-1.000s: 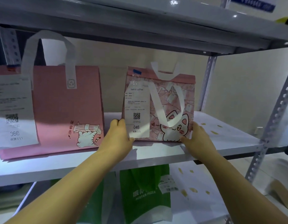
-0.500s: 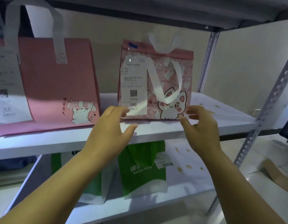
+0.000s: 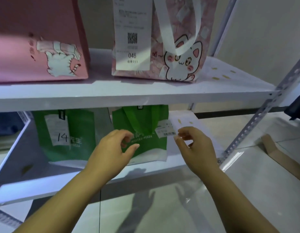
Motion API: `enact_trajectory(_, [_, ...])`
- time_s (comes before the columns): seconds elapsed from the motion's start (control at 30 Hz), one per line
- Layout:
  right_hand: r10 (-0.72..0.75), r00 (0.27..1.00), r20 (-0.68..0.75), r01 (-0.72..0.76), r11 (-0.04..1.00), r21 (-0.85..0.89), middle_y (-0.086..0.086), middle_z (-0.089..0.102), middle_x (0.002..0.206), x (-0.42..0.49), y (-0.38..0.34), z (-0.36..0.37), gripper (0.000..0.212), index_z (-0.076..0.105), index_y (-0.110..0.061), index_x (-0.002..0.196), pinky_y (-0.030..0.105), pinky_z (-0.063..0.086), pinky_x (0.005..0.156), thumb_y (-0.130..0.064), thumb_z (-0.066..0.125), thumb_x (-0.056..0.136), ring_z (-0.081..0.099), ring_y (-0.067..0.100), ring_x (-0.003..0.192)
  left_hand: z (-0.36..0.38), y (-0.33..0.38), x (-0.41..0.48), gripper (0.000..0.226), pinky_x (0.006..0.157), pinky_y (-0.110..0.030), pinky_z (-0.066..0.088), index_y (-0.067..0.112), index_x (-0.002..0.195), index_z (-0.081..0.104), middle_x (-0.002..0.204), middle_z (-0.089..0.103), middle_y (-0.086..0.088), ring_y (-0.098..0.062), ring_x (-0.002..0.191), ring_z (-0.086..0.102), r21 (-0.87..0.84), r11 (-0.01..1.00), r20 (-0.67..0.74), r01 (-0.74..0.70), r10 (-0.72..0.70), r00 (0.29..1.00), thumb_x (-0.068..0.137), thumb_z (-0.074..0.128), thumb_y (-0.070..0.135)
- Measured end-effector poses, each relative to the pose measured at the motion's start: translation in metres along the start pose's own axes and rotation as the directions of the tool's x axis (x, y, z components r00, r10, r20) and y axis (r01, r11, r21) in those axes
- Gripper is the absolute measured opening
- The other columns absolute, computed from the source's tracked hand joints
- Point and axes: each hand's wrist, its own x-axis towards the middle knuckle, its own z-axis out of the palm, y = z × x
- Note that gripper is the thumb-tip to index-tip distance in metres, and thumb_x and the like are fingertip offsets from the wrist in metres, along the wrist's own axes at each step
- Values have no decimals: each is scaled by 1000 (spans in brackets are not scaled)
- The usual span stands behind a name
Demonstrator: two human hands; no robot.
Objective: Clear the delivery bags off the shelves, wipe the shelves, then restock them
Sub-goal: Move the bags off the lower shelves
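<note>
Two bare forearms reached up from the bottom of the frame. The left hand [image 3: 110,152] and right hand [image 3: 196,148] hovered side by side at centre, each grip loose, fingers gently curled and apart, holding nothing.

Just behind them, on the lower shelf [image 3: 44,189], stood a green pizza bag [image 3: 142,121] with a small white label [image 3: 165,130] at its right edge. The left hand was in front of the bag's face and the right hand just beside the label; whether either touched, I could not tell. A second green bag [image 3: 78,128] stood to its left, carrying a paper slip [image 3: 59,130] marked 14.

Above, on the upper shelf [image 3: 129,96], a pink bag printed with a cat's face [image 3: 184,64] stood at top centre with a long receipt [image 3: 133,31] numbered 046. A plainer pink bag [image 3: 36,31] filled the upper left.
</note>
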Motion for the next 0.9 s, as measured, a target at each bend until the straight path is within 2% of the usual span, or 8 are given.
enact_trajectory(0.1, [72,995,63,-67,994,-82,-14,59,94,-4,24,19,21,60,-22,106,26,48,74,-31,60,87,57,8,86,22,-21,-1,29,72,-20,42,20,106,63,92,57,7,-5,79,55,-30,994,21,108,-108,994,81,68,34])
enact_trajectory(0.2, [139,984,114,-122,982,-144,-7,62,100,-7,44,39,23,60,-20,108,26,46,72,-30,60,88,57,10,85,41,-39,-4,35,73,-21,42,17,112,60,95,55,4,-9,80,55,-47,981,14,190,-190,982,81,68,32])
enact_trajectory(0.3, [200,970,139,-172,967,-188,-3,62,109,-8,56,61,33,56,-18,117,27,45,71,-33,60,88,57,13,88,58,-55,-5,48,81,-26,40,12,124,51,113,48,-3,-20,94,55,3,961,-8,275,-275,961,83,66,33])
enact_trajectory(0.43, [278,942,190,-232,944,-234,3,51,130,-6,67,90,56,40,-16,137,34,45,85,-38,57,89,54,22,110,77,-70,-7,55,86,-38,42,7,127,43,129,34,-13,-37,106,50,51,924,-30,378,-377,926,83,65,33])
enact_trajectory(0.57, [326,910,257,-269,935,-233,4,42,141,-3,76,105,66,26,-16,145,36,40,97,-36,56,90,45,25,124,89,-81,-4,53,92,-41,38,3,125,43,123,41,-17,-37,113,45,62,938,34,342,-344,938,85,64,29])
enact_trajectory(0.77, [253,929,271,-242,967,-75,-4,54,125,-5,78,117,54,39,-32,134,24,39,82,-29,62,86,51,13,103,91,-88,12,52,87,-38,41,7,127,43,119,49,-16,-34,106,49,100,919,99,382,-391,915,87,59,36])
enact_trajectory(0.9, [267,930,254,-271,962,-20,-6,55,122,-4,78,122,54,40,-36,132,24,38,79,-30,64,84,44,7,92,91,-96,20,69,95,-41,42,10,142,28,131,46,-17,-36,116,46,110,926,125,360,-372,920,87,58,37])
